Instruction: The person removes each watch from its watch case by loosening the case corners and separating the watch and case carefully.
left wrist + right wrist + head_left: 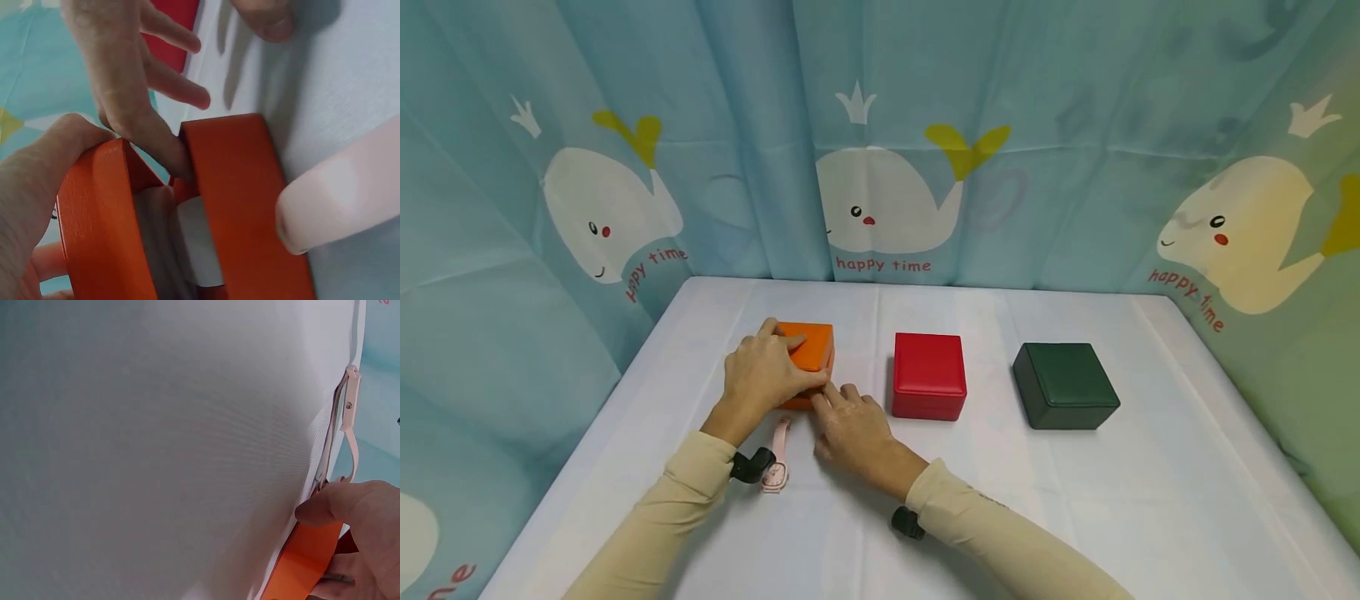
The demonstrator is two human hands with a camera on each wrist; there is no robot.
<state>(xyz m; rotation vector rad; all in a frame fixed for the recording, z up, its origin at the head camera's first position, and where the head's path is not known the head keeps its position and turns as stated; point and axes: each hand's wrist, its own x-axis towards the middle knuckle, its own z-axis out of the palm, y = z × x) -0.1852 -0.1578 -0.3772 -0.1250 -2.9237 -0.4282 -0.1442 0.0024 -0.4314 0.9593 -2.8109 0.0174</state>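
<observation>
At the left of the table is an orange box (812,357) with its lid partly raised. My left hand (760,371) grips the lid (103,219), thumb at the front edge and fingers over the top. My right hand (853,433) is at the box's front right corner. One of its fingers reaches into the gap and presses the base (244,206) at its rim, while the other fingers spread apart. Inside the box is a pale cushion (199,240). A pink wristwatch (775,477) lies in front of the box, beside my left wrist.
A red box (929,375) stands closed right of the orange one, with a closed dark green box (1067,383) farther right. Behind the white-covered table (970,500) hangs a blue curtain (760,192) with whale prints.
</observation>
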